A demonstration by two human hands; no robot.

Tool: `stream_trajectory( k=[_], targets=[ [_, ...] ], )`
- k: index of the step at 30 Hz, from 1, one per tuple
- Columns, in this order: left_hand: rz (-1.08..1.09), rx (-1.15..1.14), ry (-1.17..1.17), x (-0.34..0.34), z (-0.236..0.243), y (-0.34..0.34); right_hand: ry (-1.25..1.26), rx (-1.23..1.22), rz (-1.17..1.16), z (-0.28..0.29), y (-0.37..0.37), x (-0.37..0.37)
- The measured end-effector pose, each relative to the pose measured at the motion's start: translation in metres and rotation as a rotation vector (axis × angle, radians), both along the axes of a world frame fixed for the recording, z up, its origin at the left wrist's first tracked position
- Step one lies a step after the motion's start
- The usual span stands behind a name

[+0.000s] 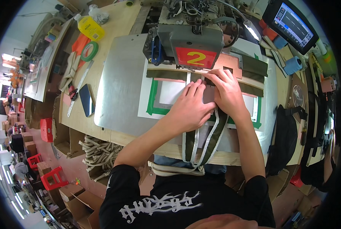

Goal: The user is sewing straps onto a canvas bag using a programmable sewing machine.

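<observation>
My left hand [188, 107] rests over the middle of the work, fingers bent onto an olive and white strap [209, 147], thumb apart. My right hand [227, 91] is beside it, fingers curled onto the strap's upper end; its grip is partly hidden. Both are just below the head of a sewing machine [182, 40]. Under them lie olive fabric strips [252, 68] with pinkish edging, on a white template [170, 91] bordered in green tape. A pink plate [233, 61] sits at the machine's right. The strap's loop hangs over the table's front edge.
A metal plate [117, 80] covers the wooden table. Left are a phone [86, 100], ruler [74, 100], green tape roll [89, 51] and yellow bottle [90, 27]. Right are a screen [289, 24], thread cone [292, 65] and black bag [281, 141]. Another person's arm [327, 164] shows far right.
</observation>
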State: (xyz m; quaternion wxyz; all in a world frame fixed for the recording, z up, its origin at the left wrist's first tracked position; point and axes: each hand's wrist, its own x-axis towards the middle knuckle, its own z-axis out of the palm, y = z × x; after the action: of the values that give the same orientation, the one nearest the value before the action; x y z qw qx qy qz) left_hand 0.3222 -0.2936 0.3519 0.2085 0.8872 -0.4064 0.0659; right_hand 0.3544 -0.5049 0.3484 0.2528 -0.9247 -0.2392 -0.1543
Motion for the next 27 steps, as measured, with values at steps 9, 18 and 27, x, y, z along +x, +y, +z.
stream_trajectory(
  k=[9, 18, 27],
  targets=[
    [-0.014, 0.018, -0.013, 0.0028, -0.0022, 0.0023, 0.013, 0.03, -0.01, -0.0023, 0.0011, 0.0006],
    [-0.005, 0.0, -0.007, 0.0027, -0.0019, 0.0034, -0.012, 0.053, -0.019, -0.0033, 0.0028, 0.0008],
    [0.004, 0.034, -0.007, 0.0034, 0.004, 0.0084, -0.127, -0.012, -0.02, -0.0021, 0.0056, 0.0049]
  ],
)
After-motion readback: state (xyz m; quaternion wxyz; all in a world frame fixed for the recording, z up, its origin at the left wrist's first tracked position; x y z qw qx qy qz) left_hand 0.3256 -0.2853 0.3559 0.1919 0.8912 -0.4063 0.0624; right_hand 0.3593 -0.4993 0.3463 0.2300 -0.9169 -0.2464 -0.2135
